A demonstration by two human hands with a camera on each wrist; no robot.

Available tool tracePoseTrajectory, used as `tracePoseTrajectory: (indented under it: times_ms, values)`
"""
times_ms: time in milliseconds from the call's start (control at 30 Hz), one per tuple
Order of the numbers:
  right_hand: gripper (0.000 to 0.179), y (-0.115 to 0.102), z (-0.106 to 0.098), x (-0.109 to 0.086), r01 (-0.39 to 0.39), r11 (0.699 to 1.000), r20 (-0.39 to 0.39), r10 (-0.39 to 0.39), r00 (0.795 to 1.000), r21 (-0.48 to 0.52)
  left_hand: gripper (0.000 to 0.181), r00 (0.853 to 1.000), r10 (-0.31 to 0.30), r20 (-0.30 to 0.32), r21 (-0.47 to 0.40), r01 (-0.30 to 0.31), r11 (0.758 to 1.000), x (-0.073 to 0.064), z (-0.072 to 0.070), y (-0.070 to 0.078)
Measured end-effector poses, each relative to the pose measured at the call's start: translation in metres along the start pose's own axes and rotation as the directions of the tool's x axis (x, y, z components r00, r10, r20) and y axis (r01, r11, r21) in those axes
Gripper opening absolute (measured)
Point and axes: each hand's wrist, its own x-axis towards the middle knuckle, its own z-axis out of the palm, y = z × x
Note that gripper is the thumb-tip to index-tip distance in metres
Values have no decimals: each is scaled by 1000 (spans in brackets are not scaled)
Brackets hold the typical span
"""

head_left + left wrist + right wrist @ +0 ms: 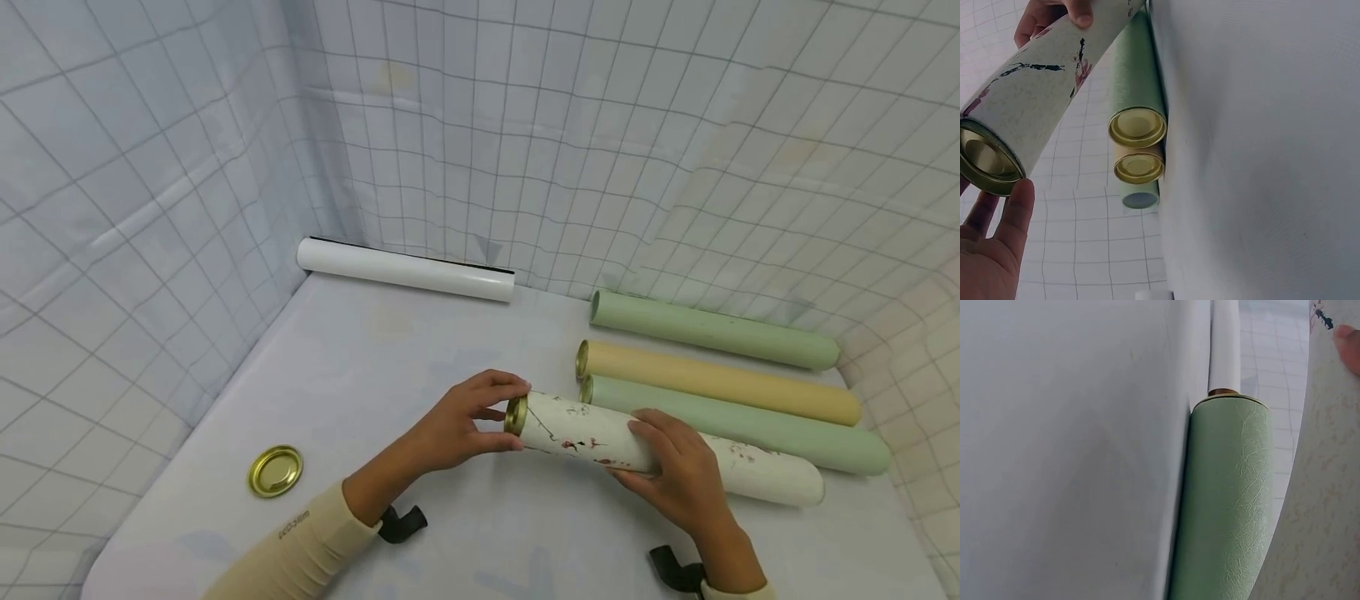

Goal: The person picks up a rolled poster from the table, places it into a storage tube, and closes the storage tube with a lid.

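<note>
A white cardboard tube [585, 432] printed with blossom branches is held slightly tilted over the table. My right hand [678, 467] grips it around the middle. At its left end sits a gold metal lid [515, 416], which my left hand [465, 421] pinches at the rim between thumb and fingers. The left wrist view shows the lid's recessed face [985, 156] with fingertips [1021, 190] against its edge. In the right wrist view only a fingertip [1349, 347] of the right hand shows on the tube.
Behind the held tube lie a light green tube [735, 423] and a yellow tube [720, 380], both gold-lidded. A green tube [712, 329] with an uncapped left end lies farther back. A white roll [405, 268] rests by the back wall. A loose gold lid [275, 471] lies at left.
</note>
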Motion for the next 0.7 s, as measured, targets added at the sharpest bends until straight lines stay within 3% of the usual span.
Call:
tracePoseTrajectory:
  times_ms: [467,700]
  values:
    - [62,-3,-3,10,24,999,-18,-23,1000,28,69,999,38,-10,68,-37,997,12,-5,13]
    - [62,-4,-4,10,11,999,-19,-11,1000,30,71,1000,22,-8,88,-22,996,14,-3,19]
